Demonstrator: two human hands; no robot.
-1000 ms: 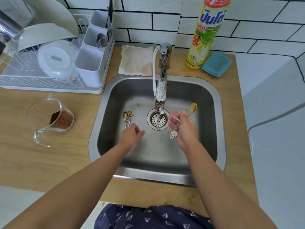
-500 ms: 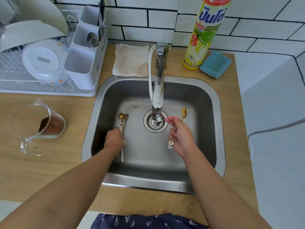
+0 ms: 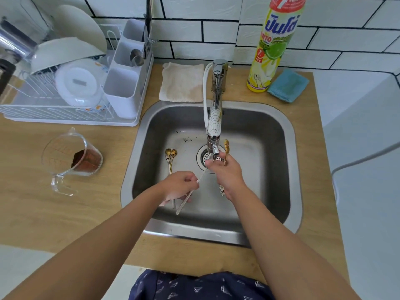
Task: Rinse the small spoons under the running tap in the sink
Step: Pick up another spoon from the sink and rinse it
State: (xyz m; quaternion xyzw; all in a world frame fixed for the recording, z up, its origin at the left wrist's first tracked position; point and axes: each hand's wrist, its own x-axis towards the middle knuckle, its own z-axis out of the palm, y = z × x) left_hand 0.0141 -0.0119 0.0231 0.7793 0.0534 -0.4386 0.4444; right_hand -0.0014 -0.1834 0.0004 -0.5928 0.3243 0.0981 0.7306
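White-tiled wall and wooden counter frame the sink [image 3: 290,135], where the right hand [image 3: 227,173] grips a gold spoon [image 3: 226,148] beside the tap [image 3: 213,135] and the left hand [image 3: 179,187] pinches another spoon [image 3: 187,197] toward the stream, while more spoons [image 3: 170,158] lie at the left, seemingly unrinsed.

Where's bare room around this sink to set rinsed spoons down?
Bare counter in front of the measuring cup, left of the sink. Narrow strip right of the sink, below the blue cloth. Crowded behind: dish rack, beige cloth, detergent bottle.
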